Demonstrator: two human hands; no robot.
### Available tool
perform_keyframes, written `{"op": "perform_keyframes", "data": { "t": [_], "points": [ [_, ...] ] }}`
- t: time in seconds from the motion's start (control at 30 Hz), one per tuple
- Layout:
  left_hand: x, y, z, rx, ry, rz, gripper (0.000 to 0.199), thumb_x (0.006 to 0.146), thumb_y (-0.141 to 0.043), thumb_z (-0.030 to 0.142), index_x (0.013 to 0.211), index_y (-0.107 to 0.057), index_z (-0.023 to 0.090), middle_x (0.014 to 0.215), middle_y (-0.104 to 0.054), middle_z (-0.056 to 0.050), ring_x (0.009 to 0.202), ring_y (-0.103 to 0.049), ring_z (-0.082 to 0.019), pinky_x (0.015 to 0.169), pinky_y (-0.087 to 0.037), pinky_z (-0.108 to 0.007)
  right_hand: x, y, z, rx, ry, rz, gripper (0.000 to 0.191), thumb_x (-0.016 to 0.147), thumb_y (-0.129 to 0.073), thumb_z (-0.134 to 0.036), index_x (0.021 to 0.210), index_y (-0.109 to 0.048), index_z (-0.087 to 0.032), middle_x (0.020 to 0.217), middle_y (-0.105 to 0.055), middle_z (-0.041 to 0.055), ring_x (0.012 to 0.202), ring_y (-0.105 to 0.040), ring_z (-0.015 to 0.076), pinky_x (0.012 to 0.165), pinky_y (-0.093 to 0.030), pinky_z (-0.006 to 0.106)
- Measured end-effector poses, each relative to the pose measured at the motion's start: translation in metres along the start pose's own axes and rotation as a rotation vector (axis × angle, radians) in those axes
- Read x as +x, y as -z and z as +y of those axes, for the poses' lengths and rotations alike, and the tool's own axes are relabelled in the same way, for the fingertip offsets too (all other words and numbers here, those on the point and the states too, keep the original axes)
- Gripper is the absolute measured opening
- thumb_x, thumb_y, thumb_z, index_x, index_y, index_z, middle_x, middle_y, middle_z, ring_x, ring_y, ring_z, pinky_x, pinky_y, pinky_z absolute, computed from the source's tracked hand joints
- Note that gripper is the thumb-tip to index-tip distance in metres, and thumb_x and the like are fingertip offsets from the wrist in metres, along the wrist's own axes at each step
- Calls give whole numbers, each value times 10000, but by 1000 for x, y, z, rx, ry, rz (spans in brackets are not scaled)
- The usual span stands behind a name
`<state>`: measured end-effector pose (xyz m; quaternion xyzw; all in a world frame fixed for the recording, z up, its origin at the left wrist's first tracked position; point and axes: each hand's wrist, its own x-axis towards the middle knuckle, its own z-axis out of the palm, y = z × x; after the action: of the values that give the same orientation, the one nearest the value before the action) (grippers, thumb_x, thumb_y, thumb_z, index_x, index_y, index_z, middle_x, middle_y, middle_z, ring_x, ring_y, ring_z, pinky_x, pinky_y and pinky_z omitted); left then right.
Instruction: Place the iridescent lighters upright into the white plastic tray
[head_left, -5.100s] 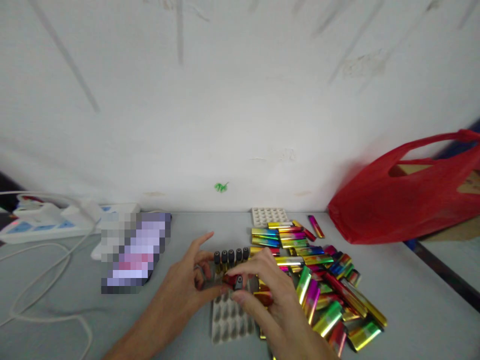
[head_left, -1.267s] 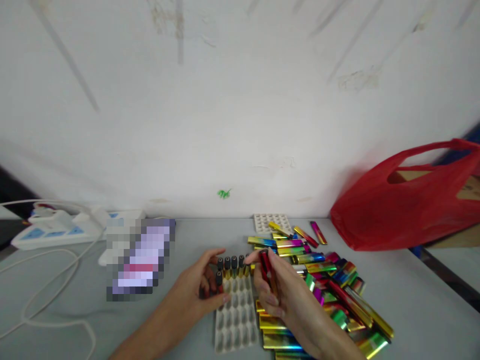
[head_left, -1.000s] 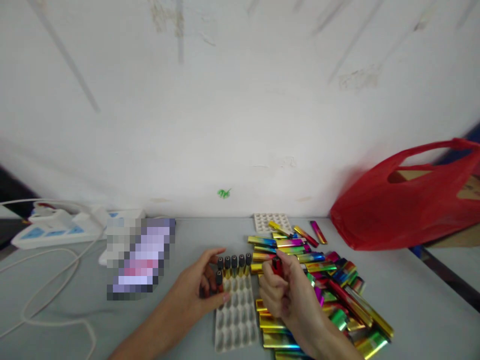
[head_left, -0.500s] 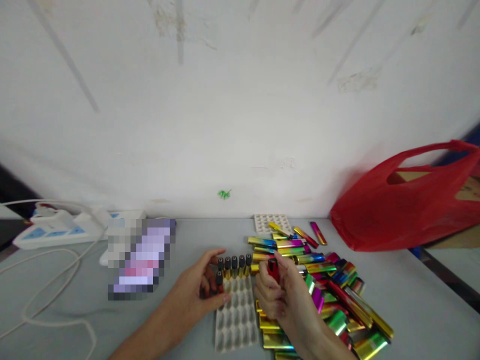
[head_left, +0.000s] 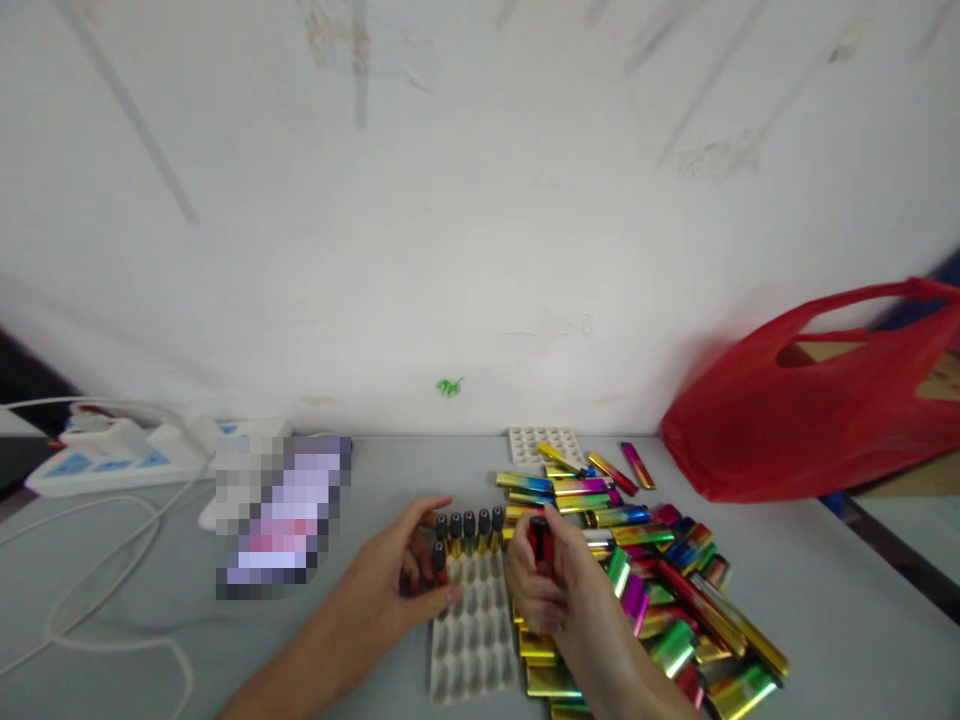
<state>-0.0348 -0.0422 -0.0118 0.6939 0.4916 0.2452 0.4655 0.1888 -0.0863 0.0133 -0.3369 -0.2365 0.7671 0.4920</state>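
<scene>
A white moulded tray [head_left: 474, 640] with rows of oval cells lies in front of me. Along its far end stands a row of upright shiny tubes with black tops [head_left: 469, 530], and one more black-topped tube [head_left: 439, 562] stands at the left of the row in front. My left hand [head_left: 409, 570] holds the tray's left edge, thumb over the rim and fingers curled beside that tube. Just right of the tray, my right hand [head_left: 551, 575] is closed round a red tube with a black top [head_left: 539, 540], held upright; its lower part is hidden in my fingers.
Many shiny multicoloured tubes [head_left: 675, 645] lie heaped at the right. Behind them is a second white tray [head_left: 536, 440]. A red plastic bag [head_left: 817, 420] stands at the far right. Leftward are a blurred-out phone [head_left: 292, 515], a power strip [head_left: 112, 465] and loose white cables [head_left: 97, 645].
My right hand has shifted slightly left, and the red tube in it now stands more upright. My left hand and the tray have stayed in place.
</scene>
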Motion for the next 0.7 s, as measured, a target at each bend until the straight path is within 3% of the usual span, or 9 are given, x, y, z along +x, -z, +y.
{"op": "perform_keyframes", "data": {
  "t": [0.2, 0.33, 0.43, 0.5, 0.6, 0.7],
  "points": [
    [-1, 1, 4, 3, 10, 5, 831, 802, -787, 418, 1557, -506, 212, 871, -629, 25, 730, -598, -206, 697, -476, -304, 2, 2, 9, -66, 8, 4, 649, 825, -753, -830, 722, -571, -216, 516, -319, -113, 459, -166, 72, 451, -142, 225],
    [-1, 1, 3, -7, 5, -1, 833, 801, -787, 419, 1553, -504, 199, 847, -634, 30, 728, -612, -210, 686, -478, -300, 4, 2, 15, -160, 152, -13, 630, 898, -688, -808, 711, -601, -212, 518, -393, -78, 447, -266, 94, 451, -221, 250],
    [-1, 1, 2, 4, -5, 19, 821, 790, -803, 396, 1537, -524, 203, 819, -638, 41, 701, -606, -204, 663, -467, -291, -2, -2, 12, -334, 325, -8, 508, 991, -691, -686, 830, -682, -204, 720, -568, -12, 643, -500, 148, 633, -410, 272],
    [-1, 1, 2, 11, -6, 23, 811, 791, -811, 376, 1533, -532, 209, 804, -638, 48, 689, -606, -200, 662, -466, -289, -10, -5, 8, -508, 418, -25, 430, 1022, -691, -637, 931, -736, -220, 896, -615, 23, 852, -581, 197, 801, -457, 311],
    [-1, 1, 3, -7, -11, 8, 810, 800, -814, 386, 1537, -528, 207, 812, -653, 40, 706, -621, -206, 670, -477, -291, -19, -10, 5, -700, 519, -10, 377, 1029, -689, -634, 1036, -774, -267, 1057, -571, 36, 1050, -579, 244, 937, -454, 359],
    [-1, 1, 4, -19, -15, 8, 811, 801, -818, 402, 1530, -530, 196, 839, -664, 29, 722, -629, -209, 675, -485, -293, -23, -11, 3, -822, 561, -6, 330, 1049, -673, -608, 1055, -782, -296, 1044, -549, 25, 1054, -569, 248, 952, -440, 375]
  ]
}}
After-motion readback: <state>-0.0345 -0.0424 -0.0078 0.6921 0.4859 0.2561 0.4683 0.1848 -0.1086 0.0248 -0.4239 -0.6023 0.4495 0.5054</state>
